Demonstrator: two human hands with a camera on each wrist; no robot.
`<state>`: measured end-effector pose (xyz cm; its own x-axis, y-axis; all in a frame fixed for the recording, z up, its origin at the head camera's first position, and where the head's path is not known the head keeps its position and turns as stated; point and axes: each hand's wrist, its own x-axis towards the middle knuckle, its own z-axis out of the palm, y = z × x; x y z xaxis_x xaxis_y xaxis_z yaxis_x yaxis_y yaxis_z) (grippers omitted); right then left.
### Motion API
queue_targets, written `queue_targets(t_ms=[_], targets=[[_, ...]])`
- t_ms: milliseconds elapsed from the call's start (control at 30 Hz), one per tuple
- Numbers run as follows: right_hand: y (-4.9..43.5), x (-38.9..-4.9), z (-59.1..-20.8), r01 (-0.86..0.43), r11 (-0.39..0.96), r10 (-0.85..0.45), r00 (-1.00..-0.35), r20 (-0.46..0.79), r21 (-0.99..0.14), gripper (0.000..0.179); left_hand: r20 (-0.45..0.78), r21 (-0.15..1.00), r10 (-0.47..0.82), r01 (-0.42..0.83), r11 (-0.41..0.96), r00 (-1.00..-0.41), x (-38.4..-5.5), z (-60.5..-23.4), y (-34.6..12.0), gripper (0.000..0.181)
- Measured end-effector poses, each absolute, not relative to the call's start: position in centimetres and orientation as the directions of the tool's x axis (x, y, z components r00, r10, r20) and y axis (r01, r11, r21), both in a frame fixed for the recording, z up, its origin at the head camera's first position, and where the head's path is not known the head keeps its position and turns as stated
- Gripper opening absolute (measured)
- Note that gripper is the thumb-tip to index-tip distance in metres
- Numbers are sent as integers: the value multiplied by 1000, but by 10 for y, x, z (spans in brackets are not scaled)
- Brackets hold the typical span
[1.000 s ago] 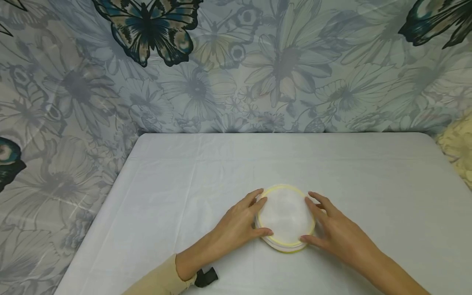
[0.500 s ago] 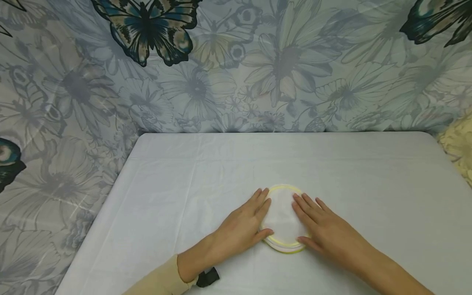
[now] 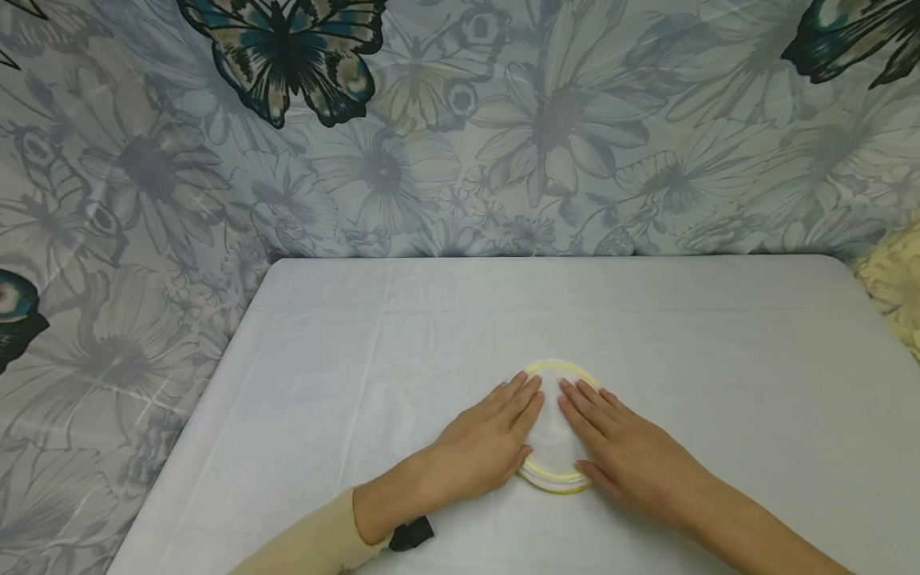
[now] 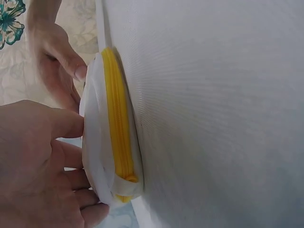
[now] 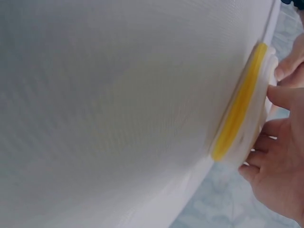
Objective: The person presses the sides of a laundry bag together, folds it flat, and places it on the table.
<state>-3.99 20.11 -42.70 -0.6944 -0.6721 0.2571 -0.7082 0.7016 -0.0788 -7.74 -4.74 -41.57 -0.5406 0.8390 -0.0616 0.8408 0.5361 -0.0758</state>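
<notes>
A round white zippered pouch (image 3: 555, 435) with yellow trim lies flat on the white-covered table. Its yellow zipper (image 4: 118, 123) runs along the side, with the pull end near a small white tab in the left wrist view. My left hand (image 3: 489, 438) rests on the pouch's left part, fingers straight and side by side. On the right part lies my right hand (image 3: 628, 451), its fingers also straight, thumb near the front rim. Both palms hide the pouch's sides in the head view. In the right wrist view the yellow band (image 5: 240, 107) shows below the fingers.
The white tablecloth (image 3: 345, 335) spreads around the pouch. Behind and left of the table hangs a floral fabric (image 3: 431, 160) with butterflies. A cream textured cloth (image 3: 891, 279) is at the right edge. A black strap piece (image 3: 412, 533) sits by the left wrist.
Both hands have moved inward from the pouch's rim onto its top. Their fingers have straightened and now lie flatter. The pouch has stayed in place.
</notes>
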Motion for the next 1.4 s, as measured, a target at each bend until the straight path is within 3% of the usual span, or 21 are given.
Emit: queue_targets(t_ms=[233,533,1400], targets=[[199,-39,-431,-716,694,-687,-690,229,-75,78,-112,-23,814,820,571,-570,-76,-417,-43,73],[196,-35,-437,-688,724,-673,-721,164,-56,74,-165,-57,791,806,589,-589,-75,-418,-41,72],[207,-35,-448,-815,580,-786,-561,259,-6,82,-292,-46,746,788,614,-599,-77,-423,-39,75]])
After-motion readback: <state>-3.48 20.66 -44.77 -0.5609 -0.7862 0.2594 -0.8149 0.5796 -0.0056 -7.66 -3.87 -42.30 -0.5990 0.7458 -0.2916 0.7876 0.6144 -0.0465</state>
